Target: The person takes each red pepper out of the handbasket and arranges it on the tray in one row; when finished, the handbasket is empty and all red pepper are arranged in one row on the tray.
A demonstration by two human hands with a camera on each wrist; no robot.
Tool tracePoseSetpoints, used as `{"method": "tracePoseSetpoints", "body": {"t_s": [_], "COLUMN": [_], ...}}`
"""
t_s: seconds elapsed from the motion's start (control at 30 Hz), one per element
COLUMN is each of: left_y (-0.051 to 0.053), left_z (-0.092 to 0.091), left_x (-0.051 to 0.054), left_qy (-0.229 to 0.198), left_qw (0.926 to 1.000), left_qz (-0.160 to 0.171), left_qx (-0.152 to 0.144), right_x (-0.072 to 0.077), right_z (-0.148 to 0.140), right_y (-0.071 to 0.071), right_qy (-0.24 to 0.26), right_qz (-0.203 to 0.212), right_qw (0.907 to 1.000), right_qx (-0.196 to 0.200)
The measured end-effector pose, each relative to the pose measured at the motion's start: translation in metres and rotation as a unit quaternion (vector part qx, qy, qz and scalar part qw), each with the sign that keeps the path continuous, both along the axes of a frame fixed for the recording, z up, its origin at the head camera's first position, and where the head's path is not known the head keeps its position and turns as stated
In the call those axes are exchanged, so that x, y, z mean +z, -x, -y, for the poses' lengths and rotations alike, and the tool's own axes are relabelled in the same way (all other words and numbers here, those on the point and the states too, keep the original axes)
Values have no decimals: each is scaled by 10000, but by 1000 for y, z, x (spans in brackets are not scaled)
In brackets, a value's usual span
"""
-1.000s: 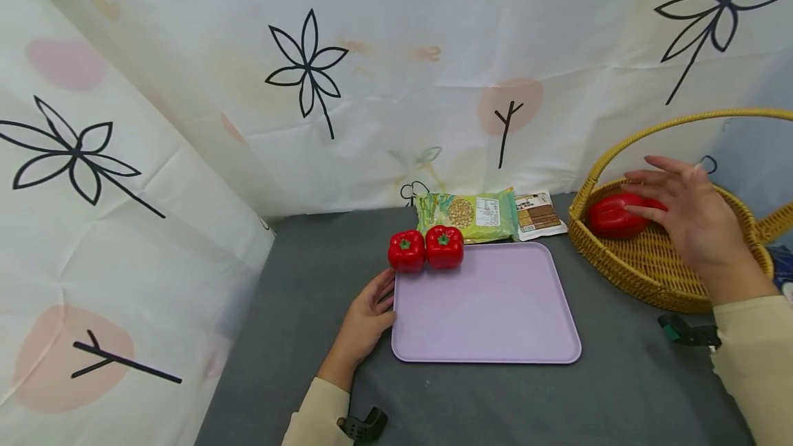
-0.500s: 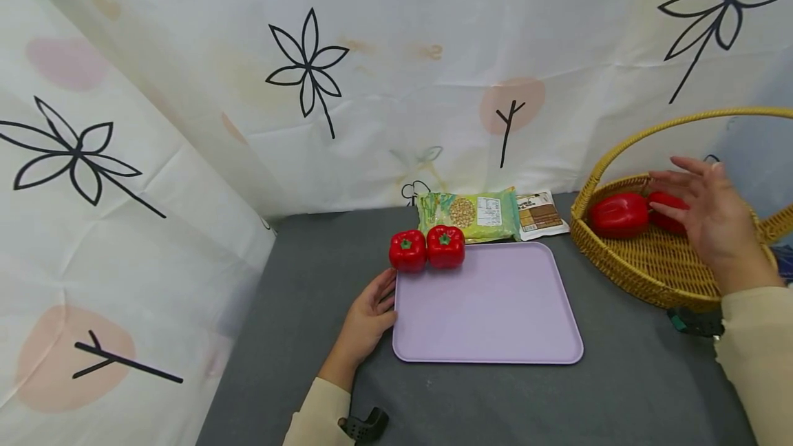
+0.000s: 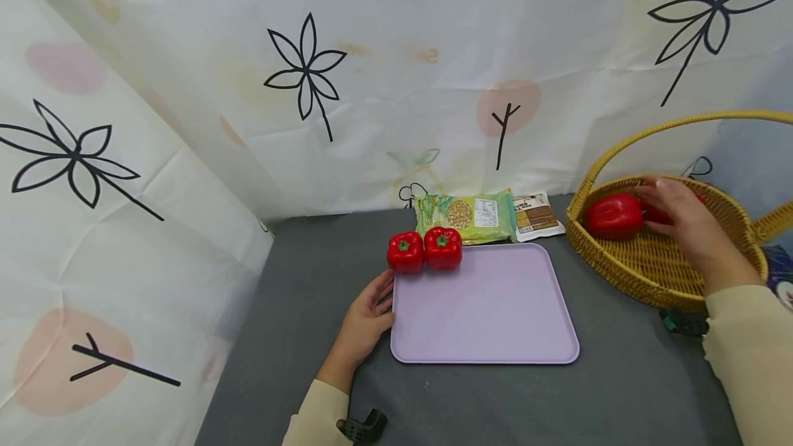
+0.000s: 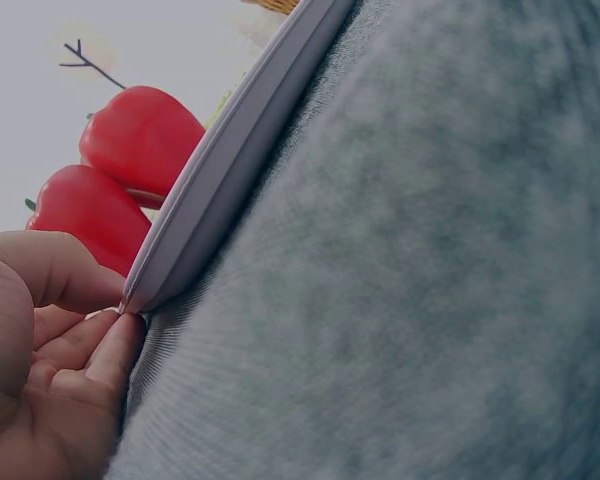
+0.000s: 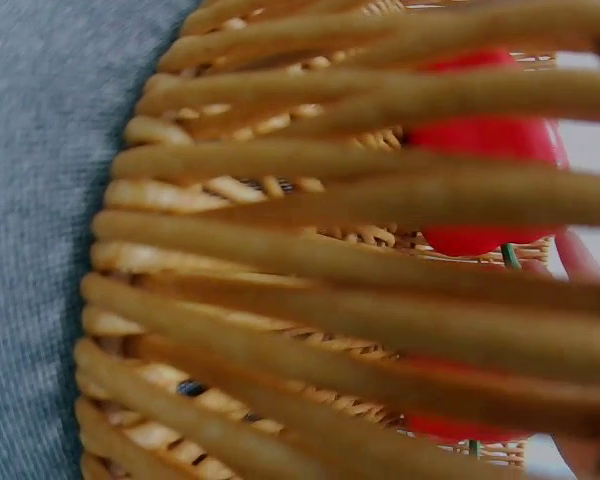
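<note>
My left hand (image 3: 365,325) is at the left edge of a lilac tray (image 3: 486,315); in the left wrist view its fingers pinch the rim (image 4: 195,205). Two red bell peppers (image 3: 405,252) (image 3: 443,248) sit side by side at the tray's back left corner, stems up. Over on the right, my right hand (image 3: 696,232) reaches into a yellow wicker basket (image 3: 632,281). Its fingers and thumb are around a red bell pepper (image 3: 657,215) that the hand mostly hides. Beside that one lies another red bell pepper (image 3: 615,216). Basket weave blocks much of the right wrist view.
Behind the tray lie a green and yellow food packet (image 3: 467,217) and a smaller brown and white packet (image 3: 537,217). The basket's tall handle (image 3: 644,131) arches over it. Patterned white cloth (image 3: 396,88) hangs behind the grey table (image 3: 310,274).
My right hand drew back right from the peppers, then came left and down around the one farther right. My left hand and the tray stay where they were.
</note>
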State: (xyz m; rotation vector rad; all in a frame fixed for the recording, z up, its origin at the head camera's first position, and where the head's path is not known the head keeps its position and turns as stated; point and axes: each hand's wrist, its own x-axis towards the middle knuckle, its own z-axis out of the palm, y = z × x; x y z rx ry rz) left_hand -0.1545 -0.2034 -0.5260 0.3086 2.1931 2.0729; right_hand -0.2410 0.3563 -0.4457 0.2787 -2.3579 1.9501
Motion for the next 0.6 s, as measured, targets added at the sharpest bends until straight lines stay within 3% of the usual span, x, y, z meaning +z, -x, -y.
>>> {"method": "tracePoseSetpoints", "body": {"t_s": [0.17, 0.3, 0.43, 0.6], "left_y": [0, 0, -1, -1], "left_z": [0, 0, 0, 0], "left_x": [1, 2, 2, 2], "left_qy": [9, 25, 37, 67], "left_qw": [10000, 10000, 10000, 9999], "left_qz": [19, 44, 81, 82], "left_qx": [19, 25, 32, 35], "right_x": [2, 5, 0, -4], "right_z": [4, 6, 6, 6], "right_y": [3, 6, 9, 9], "right_qy": [-1259, -2234, -2777, -2989], "right_qz": [557, 837, 705, 710], "right_qw": [9905, 9709, 9569, 9496], "right_qx": [2, 192, 473, 616]}}
